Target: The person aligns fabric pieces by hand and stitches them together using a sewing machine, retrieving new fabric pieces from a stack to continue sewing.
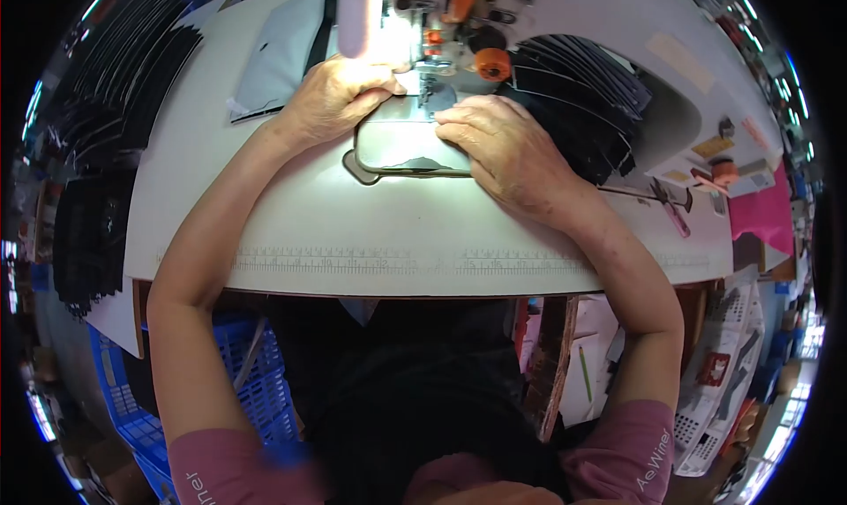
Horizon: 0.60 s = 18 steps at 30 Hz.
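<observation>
Presser foot (428, 90) between left hand (331, 99) and right hand (507, 152), stacked pieces (573, 108) behind it, scissors (678, 219) farther right, crate (265, 377) below tabletop (397, 227).

Short mauve sleeves (618, 448), white lettering (655, 459)

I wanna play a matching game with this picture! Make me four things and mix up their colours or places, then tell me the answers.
Things:
1. left hand
2. right hand
3. plastic crate
4. thin stick

Colours and places:
A. green
B. the hand nearer the pale flat pieces
C. blue
D. the hand nearer the pink-handled tool

Right pairs: 1-B, 2-D, 3-C, 4-A
</observation>
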Motion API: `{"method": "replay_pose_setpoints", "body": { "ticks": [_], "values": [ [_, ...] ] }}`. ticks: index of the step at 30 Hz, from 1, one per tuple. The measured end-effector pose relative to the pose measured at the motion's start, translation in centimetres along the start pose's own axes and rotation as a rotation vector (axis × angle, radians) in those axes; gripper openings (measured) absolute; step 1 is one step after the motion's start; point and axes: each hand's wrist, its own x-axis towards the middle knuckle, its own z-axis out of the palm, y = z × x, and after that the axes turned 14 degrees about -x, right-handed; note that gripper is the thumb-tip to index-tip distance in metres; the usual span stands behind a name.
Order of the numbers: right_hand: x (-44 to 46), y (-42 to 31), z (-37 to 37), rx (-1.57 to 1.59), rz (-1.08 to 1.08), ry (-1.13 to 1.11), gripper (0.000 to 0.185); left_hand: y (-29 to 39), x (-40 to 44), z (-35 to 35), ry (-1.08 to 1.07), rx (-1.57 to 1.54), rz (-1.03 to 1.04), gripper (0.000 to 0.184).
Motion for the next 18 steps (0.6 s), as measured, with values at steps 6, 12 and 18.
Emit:
{"method": "replay_pose_setpoints", "body": {
  "ticks": [6,12,18],
  "values": [
    [-0.3,-0.3,0.1,0.028,-0.028,0.008,0.026,1.2,-0.6,-3.8,0.254,-0.031,-0.336,0.025],
    [-0.6,-1.4,0.6,0.055,-0.039,0.045,0.017,-7.6,-3.8,-11.5,0.584,-0.041,-0.66,0.038],
    [-0.5,-1.8,0.0,-0.015,-0.099,0.026,0.008,-11.3,-4.6,-14.6,0.57,-0.342,-0.922,0.044]
  ]
}}
